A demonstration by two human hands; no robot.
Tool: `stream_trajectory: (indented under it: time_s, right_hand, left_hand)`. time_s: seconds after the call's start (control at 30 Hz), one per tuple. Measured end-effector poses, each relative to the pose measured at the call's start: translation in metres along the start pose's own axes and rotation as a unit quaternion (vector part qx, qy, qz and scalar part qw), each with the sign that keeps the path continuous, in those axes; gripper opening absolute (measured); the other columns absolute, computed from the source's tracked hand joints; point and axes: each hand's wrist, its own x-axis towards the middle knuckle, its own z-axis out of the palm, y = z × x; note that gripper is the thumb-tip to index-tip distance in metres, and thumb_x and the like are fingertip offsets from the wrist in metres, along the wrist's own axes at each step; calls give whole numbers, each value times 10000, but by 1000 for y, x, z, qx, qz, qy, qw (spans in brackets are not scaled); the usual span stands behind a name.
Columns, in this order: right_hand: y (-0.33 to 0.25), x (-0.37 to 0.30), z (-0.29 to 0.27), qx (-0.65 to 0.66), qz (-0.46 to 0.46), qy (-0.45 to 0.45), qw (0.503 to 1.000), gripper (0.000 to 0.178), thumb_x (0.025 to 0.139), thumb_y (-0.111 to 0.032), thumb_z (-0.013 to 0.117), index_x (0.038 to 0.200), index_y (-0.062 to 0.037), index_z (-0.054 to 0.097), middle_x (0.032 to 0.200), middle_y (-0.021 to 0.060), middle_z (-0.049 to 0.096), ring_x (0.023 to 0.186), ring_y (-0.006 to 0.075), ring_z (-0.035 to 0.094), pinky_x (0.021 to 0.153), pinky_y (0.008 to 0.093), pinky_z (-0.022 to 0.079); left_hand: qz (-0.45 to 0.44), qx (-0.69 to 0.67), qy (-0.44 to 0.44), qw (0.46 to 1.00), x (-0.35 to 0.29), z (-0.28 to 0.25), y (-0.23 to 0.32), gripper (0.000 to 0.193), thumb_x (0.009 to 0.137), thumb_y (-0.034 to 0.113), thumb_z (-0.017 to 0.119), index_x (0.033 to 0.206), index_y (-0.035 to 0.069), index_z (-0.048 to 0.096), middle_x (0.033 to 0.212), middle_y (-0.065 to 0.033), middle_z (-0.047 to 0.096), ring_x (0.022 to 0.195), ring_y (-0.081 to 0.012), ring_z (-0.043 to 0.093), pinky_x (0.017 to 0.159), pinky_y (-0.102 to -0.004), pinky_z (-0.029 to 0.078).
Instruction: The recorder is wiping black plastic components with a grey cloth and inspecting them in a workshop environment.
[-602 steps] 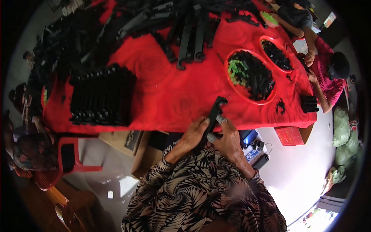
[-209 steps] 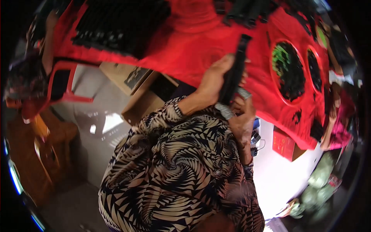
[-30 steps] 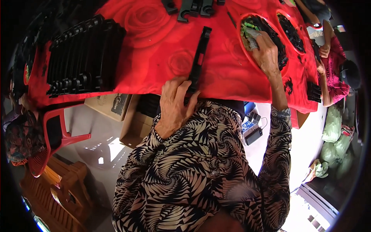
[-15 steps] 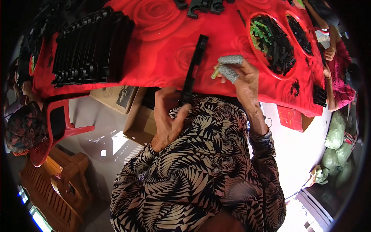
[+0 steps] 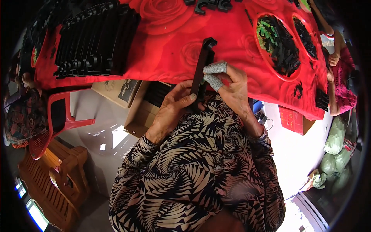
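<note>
Head view: left hand (image 5: 171, 111) grips black bar (image 5: 201, 63), right hand (image 5: 234, 87) curled against it.

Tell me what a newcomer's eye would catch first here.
Probably the bright red cloth, spanning the upper picture, with a row of black parts at its left. Then, in the middle, a black bar in the left hand, the right hand beside it in grey finger covers.

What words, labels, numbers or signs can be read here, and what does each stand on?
Tan cardboard box: dark printed lettering, which I won't copy out.
Red box: faint marks, too small to read.
Pink top at far right: marks too blurred to tell whether they are letters.
</note>
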Motion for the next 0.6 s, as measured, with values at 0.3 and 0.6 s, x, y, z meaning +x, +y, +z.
stream_trajectory:
  time_s: [0.3, 0.6]
  right_hand:
    - [-11, -23, -4, -14, -5, 19, 1000, 198, 812, 66, 697, 997, 0, 678, 900, 67, 695, 779, 123, 684, 673, 255, 559]
    - [-27, -12, -16, 8, -67, 162, 985, 204, 771, 79, 735, 953, 35, 655, 900, 91, 686, 797, 135, 685, 668, 239, 560]
  left_hand:
    - [-61, -142, -43, 987, 12, 2, -12, 304, 995, 174, 542, 1246, 11, 489, 1077, -138, 636, 897, -233, 670, 800, -332, 562]
    - [32, -121, -87, 988, 36, 24, -6, 249, 1016, 216, 497, 1195, 44, 497, 1039, -111, 632, 891, -229, 637, 828, -359, 523]
